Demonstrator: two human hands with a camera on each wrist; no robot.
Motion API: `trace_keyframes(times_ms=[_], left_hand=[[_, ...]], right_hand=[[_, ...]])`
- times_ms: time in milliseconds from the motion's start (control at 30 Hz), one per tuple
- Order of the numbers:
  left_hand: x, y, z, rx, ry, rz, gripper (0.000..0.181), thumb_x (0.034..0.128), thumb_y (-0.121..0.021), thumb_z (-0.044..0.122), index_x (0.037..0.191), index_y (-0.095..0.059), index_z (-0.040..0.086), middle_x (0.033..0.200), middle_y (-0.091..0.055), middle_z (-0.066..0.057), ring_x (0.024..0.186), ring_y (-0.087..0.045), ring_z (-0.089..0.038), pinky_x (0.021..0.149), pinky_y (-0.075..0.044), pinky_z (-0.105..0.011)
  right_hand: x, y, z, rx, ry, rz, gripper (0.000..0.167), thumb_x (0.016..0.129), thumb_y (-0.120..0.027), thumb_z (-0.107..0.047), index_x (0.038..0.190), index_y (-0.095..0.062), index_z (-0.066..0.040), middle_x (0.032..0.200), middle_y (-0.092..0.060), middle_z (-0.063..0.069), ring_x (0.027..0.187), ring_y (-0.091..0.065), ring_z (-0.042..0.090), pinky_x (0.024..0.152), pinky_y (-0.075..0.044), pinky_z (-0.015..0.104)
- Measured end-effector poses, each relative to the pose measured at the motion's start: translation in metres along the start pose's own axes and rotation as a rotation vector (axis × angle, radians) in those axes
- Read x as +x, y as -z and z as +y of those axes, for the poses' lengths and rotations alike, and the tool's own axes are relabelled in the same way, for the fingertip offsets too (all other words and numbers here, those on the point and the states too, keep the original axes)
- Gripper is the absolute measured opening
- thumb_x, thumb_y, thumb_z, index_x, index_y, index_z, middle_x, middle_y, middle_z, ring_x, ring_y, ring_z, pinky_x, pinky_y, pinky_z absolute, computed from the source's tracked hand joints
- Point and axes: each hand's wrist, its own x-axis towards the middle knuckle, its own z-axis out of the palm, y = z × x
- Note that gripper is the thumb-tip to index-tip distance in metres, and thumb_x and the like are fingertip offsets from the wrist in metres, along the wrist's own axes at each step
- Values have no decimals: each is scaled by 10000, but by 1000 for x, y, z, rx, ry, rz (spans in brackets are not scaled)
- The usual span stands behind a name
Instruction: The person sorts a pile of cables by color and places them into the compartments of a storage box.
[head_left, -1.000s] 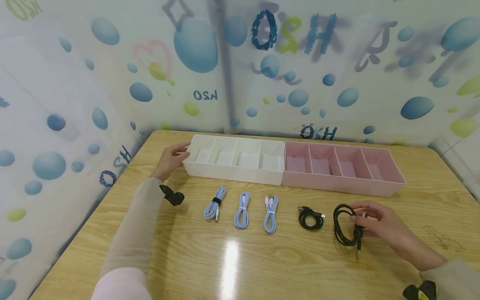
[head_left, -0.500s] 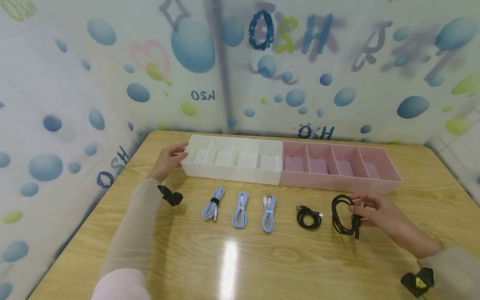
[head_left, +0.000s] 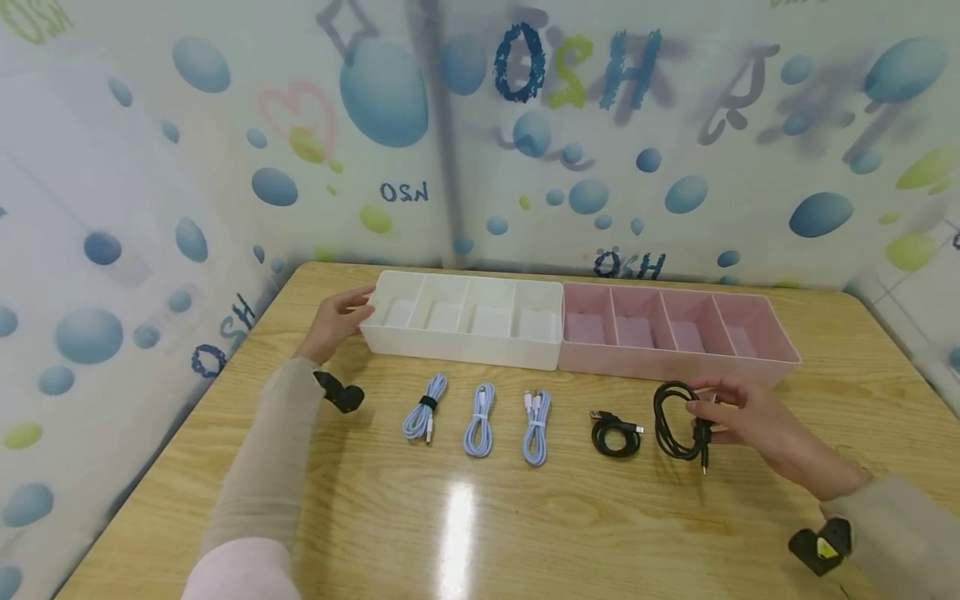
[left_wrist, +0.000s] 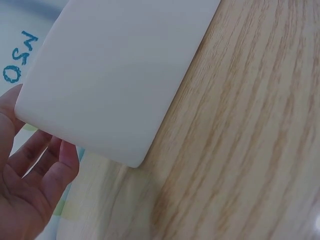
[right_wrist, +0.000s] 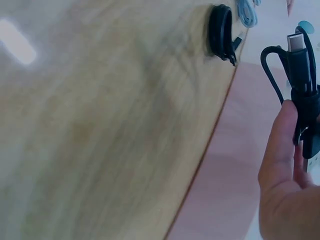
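The left forearm is covered by a long beige sleeve (head_left: 262,467), by which faint creases are shown, and at its near end pale pink cloth (head_left: 240,571) is worn. The right forearm is clothed in a matching beige sleeve (head_left: 888,525). Both hands are left bare. At the left cuff a black, round-ended wrist camera (head_left: 340,392) is mounted; its black right counterpart (head_left: 813,550) is marked with a yellow patch (head_left: 827,547).
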Motion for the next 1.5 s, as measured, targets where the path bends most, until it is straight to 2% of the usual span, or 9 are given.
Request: trace_keyframes(times_ms=[333,633,900,1133,1367,1500], left_hand=[[2,0,-2,4,6,5,480,907,-510,223,1351,-379,95,1306,-373,-198,1087,-407,-301,731,-456,-290],[2,1,-3,7,-1,8,481,907,-510,229,1351,-380,98,1308,-373,-197,1085,-414,-299,714,-460,-271],[2,0,-4,1,-2,10,477,906,-513,227,1348,-387,99,1304,-377,-192,1075,-414,-293,735,-459,-309],[2,-1,-4,-5,-2,4,486,906,-511,234,1353,-376,99,1316,-364,-190,1094,-401,-301,747,-451,-316],[1,0,-3,-3,3,12,484,908,-508,227,1353,-375,94,1309,-370,-194,1080,-408,-291,724,-454,-286],[2,0,-3,-18,7,14,476,908,-510,210,1349,-381,89,1302,-377,-196,1075,-413,-288,707,-456,-263]], right_hand=[[10,8,-18,-4,41,11,460,887,-547,-188,1211,-387,97,849,-589,-37,771,-582,91,657,-500,308],[17,10,-31,-69,22,17,522,894,-532,-272,1259,-367,63,972,-559,83,798,-582,87,709,-498,341],[26,11,-39,-63,34,21,508,891,-539,-259,1239,-380,76,952,-581,48,787,-593,94,704,-501,314],[34,13,-44,-55,34,25,520,894,-531,-264,1260,-365,65,1016,-535,94,784,-564,75,704,-497,302],[42,17,-51,-120,57,83,513,870,-561,-310,1220,-425,39,945,-562,-55,793,-551,31,685,-491,257],[45,18,-56,-146,71,128,516,848,-586,-331,1232,-473,-5,1022,-592,41,809,-567,51,687,-496,272]])
